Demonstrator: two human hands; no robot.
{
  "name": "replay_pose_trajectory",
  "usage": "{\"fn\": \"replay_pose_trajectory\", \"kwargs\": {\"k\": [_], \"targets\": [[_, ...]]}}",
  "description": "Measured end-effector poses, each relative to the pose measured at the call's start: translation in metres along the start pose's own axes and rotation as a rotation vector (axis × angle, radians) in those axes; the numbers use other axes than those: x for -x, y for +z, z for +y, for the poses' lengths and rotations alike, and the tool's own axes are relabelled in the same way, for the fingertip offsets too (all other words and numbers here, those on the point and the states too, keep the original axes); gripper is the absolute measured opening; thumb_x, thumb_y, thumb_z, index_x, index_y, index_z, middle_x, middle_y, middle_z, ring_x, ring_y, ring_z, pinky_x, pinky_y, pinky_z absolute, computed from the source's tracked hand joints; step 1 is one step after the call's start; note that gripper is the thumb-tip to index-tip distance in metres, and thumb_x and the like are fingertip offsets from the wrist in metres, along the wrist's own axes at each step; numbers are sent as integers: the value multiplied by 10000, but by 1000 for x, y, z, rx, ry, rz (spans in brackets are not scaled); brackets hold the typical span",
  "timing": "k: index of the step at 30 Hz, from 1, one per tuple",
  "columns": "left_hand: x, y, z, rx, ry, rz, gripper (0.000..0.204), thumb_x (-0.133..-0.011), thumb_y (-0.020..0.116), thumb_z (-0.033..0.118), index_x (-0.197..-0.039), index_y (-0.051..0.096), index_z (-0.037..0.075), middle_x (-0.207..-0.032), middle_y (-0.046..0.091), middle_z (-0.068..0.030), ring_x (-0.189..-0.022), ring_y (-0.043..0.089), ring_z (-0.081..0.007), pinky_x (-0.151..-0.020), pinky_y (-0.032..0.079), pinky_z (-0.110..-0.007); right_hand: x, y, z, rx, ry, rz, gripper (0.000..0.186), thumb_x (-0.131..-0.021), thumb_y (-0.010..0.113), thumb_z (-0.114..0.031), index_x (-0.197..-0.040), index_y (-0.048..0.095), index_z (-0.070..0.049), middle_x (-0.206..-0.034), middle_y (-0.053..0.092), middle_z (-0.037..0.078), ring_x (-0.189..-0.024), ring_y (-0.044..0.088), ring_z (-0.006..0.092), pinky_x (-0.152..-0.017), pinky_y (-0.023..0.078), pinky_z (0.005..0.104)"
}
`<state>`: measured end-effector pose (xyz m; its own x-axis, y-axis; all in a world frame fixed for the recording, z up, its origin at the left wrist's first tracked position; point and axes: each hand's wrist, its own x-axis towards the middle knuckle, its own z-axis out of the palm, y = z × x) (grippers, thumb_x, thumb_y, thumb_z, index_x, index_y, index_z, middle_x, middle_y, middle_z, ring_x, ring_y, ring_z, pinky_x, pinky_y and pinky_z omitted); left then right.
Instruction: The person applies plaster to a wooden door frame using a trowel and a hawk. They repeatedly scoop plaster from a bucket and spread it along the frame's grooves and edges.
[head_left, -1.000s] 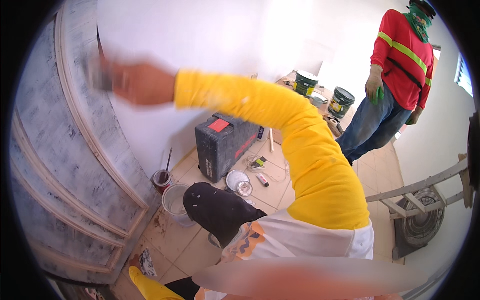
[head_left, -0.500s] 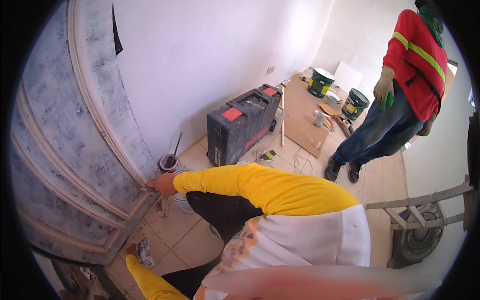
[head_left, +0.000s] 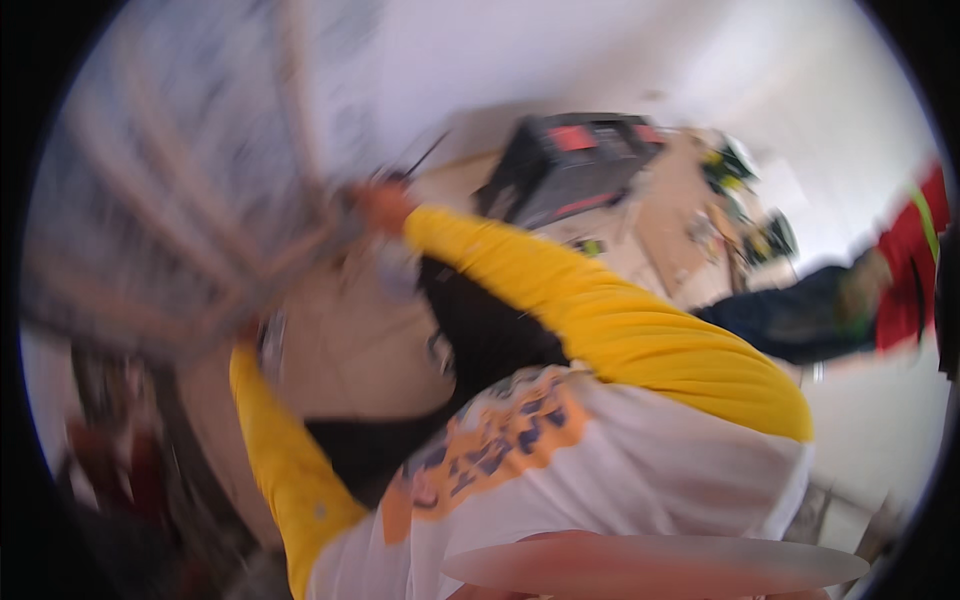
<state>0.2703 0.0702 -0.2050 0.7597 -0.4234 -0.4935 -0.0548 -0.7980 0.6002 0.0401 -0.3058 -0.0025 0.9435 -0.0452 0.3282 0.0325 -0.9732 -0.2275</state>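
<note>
- Panel fills the upper left of the view, its lower edge at the hands; any stray knuckle or dragged sleeve could smear or scuff its face.
- Mottled grey-blue and whitish, the surface looks patchy and uneven, crossed by pale, bare-looking mouldings; blur hides whether it is wet or dry.
- Right hand is at the panel's lower corner; blur leaves it impossible to tell whether it grips anything. A hurried swing here could knock the tin.
- Left hand is low, near the panel's bottom edge; whether its fingers grasp or lie loose cannot be told.
- Tin, dark-topped and partly hidden, sits just beyond the right hand with a stick jutting out; a sleeve catching that stick might tip it.
- Pale bucket stands near the person's dark-clad knee, where a shifted leg could upset it.
- Farther off, a black case lies near the wall; a co-worker in red is at right.
</note>
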Motion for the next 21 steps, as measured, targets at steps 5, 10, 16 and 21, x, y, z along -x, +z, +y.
{"fn": "replay_pose_trajectory", "kwargs": {"k": [5, 10, 16, 21], "targets": [[35, 13, -25, 131, -106, 21, 570, -932, 541, 482, -1244, 600, 8, -1192, 616, -169, -1054, 589, -223, -950, 409, -327, -5, -45, -15, -53, 212, 509, 370, -962, 500, -286, -1186, 559, 3, -1045, 657, 228, -903, 646, 378, -746, 515, 419], [102, 11, 17, 1, 225, -35, 343, -956, 510, 343, -1082, 680, 74, -1049, 673, -96, -986, 595, -163, -919, 412, -265, 15, -106, -41, -891, 120, 897, 243, -948, 604, -155, -1109, 487, -13, -825, 603, 40, -679, 587, 112, -581, 499, 256], [152, 20, 169, 89, 503, -99, 293, -959, 519, 298, -1110, 658, 88, -1045, 677, -37, -995, 580, -147, -922, 417, -270, 30, -158, -28, -1327, -3, 1030, 198, -941, 618, -152, -1055, 494, -47, -836, 605, 29, -712, 615, 119, -647, 550, 296], [146, 77, 289, 152, 567, -278, 436, -900, 591, 437, -1201, 652, 127, -1196, 640, -80, -1086, 586, -193, -939, 440, -321, 59, -165, 26, -1327, 193, 896, 176, -935, 606, -156, -1073, 566, -54, -823, 632, 41, -703, 636, 166, -635, 542, 326]]}}
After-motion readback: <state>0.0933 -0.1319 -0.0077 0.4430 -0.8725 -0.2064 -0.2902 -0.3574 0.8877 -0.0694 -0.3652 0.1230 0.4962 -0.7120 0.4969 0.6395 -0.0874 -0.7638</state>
